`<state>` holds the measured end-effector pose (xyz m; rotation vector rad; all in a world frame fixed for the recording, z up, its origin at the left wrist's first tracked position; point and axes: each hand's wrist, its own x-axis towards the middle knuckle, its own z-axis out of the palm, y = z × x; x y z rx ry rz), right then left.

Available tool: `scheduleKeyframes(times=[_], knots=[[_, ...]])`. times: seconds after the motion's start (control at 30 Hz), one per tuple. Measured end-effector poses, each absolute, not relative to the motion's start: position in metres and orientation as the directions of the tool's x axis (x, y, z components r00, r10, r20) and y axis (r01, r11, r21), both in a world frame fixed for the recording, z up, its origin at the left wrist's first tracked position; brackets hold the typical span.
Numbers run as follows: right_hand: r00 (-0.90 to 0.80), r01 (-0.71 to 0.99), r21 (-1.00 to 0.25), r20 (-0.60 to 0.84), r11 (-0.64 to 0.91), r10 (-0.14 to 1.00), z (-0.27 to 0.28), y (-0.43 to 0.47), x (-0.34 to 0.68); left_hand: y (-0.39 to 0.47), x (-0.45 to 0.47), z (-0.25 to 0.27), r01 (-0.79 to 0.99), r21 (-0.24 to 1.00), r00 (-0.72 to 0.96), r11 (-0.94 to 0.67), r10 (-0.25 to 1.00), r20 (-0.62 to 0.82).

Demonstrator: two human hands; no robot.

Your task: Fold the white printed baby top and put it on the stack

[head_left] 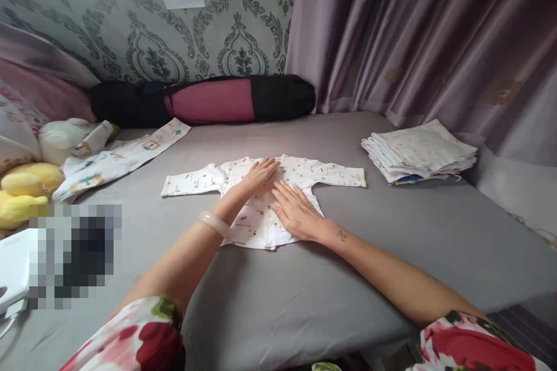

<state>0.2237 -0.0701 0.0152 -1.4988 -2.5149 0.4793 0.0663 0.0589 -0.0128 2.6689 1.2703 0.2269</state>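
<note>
A small white baby shirt (pixel 252 223) with a fine print lies face up on the grey bed sheet, both sleeves spread out to the sides. My left hand (pixel 262 174) rests flat on its upper chest, fingers stretched toward the right. Just below and to the right, my right hand (pixel 298 211) lies flat on the shirt's front, fingers pointing up and left. The two hands are close together, and neither grips the cloth. Parts of the chest and front opening are hidden under them.
A stack of folded cloths (pixel 420 151) sits at the right. On the left lie a printed white cloth (pixel 126 159), plush toys (pixel 26 188) and a white device with a cable (pixel 15 272). A long black and maroon bag (pixel 209 99) lies along the wall; curtains (pixel 418 29) hang behind.
</note>
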Motion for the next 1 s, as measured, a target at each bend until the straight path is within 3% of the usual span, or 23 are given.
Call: scheduleKeyframes(times=[0.17, 0.43, 0.6, 0.73, 1.0], knots=[[-0.392, 0.895, -0.244, -0.029, 0.374, 0.920, 0.001, -0.069, 0.244, 0.064, 0.076, -0.016, 0.796, 0.186, 0.588, -0.576, 0.808, -0.016], [-0.383, 0.900, -0.246, -0.048, 0.361, 0.923, -0.005, -0.069, 0.245, 0.070, 0.076, -0.023, 0.815, 0.191, 0.560, -0.547, 0.829, -0.013], [-0.378, 0.900, -0.256, -0.050, 0.353, 0.925, -0.004, -0.070, 0.245, 0.079, 0.076, -0.014, 0.827, 0.245, 0.507, -0.506, 0.860, 0.065], [-0.377, 0.896, -0.272, -0.048, 0.351, 0.925, -0.003, -0.070, 0.245, 0.093, 0.076, -0.010, 0.900, 0.203, 0.370, -0.385, 0.923, 0.106], [-0.370, 0.892, -0.287, -0.025, 0.348, 0.929, -0.004, -0.071, 0.244, 0.109, 0.078, -0.007, 0.915, 0.151, 0.370, -0.374, 0.927, 0.055]])
